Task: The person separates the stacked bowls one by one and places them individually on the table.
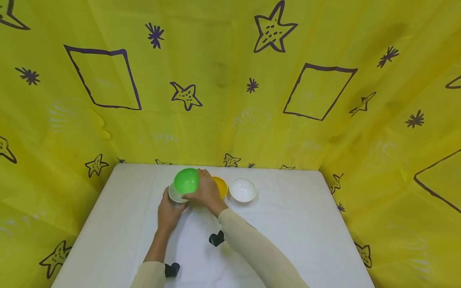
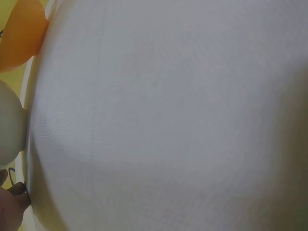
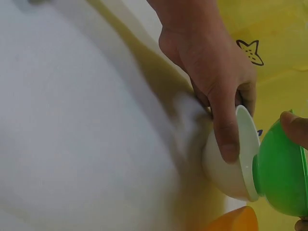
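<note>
My left hand (image 1: 169,210) grips a white bowl (image 1: 175,196) at the left of the bowl group, thumb on its outer wall in the right wrist view. My right hand (image 1: 206,188) holds a green bowl (image 1: 186,181) by the rim. The green bowl's foot is at the mouth of the white bowl (image 3: 224,166); whether it rests inside cannot be told. An orange bowl (image 1: 221,187) stands to the right, partly hidden behind my right hand. Beyond it is another white bowl (image 1: 243,189).
A white cloth covers the table (image 1: 288,232). Yellow sheeting (image 1: 223,132) with drawn stars and frames rises behind the back edge and at both sides. A dark heart-shaped piece (image 1: 217,238) shows beside the right sleeve, another dark piece (image 1: 172,269) beside the left.
</note>
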